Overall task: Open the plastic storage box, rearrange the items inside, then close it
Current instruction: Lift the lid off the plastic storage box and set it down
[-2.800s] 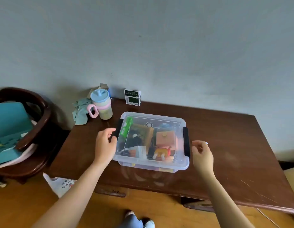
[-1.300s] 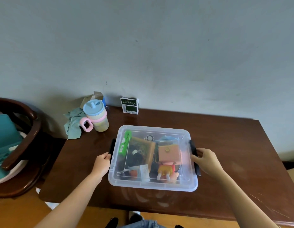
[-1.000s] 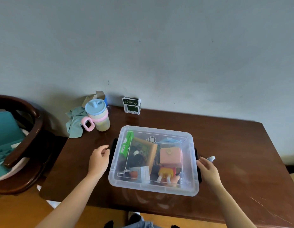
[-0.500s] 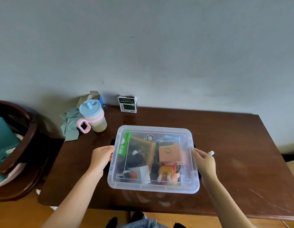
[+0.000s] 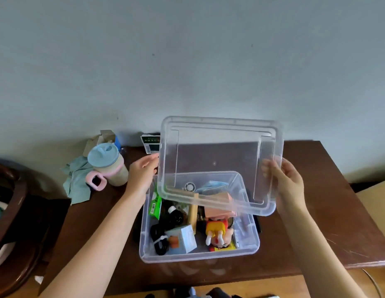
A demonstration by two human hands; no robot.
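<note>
The clear plastic storage box (image 5: 199, 255) stands open on the brown table (image 5: 316, 216). Its clear lid (image 5: 219, 155) is lifted off and tilted above the box's far half. My left hand (image 5: 142, 175) holds the lid's left edge and my right hand (image 5: 288, 183) grips its right edge. Inside the box lie a green packet (image 5: 156, 204), a small white carton (image 5: 183, 239), black cables (image 5: 159, 239), a wooden piece (image 5: 192, 214), a pink block (image 5: 219, 209) and a red and yellow toy figure (image 5: 217, 233).
A sippy cup (image 5: 108, 166) with a blue lid and pink handle stands at the table's back left, beside a teal cloth (image 5: 76, 183). A small green and white box (image 5: 150, 143) sits against the wall. A dark wooden chair (image 5: 13, 222) is at the left.
Both hands unclipped the black side latches and then lifted the lid off the box; it now hangs tilted above the box's far half.
</note>
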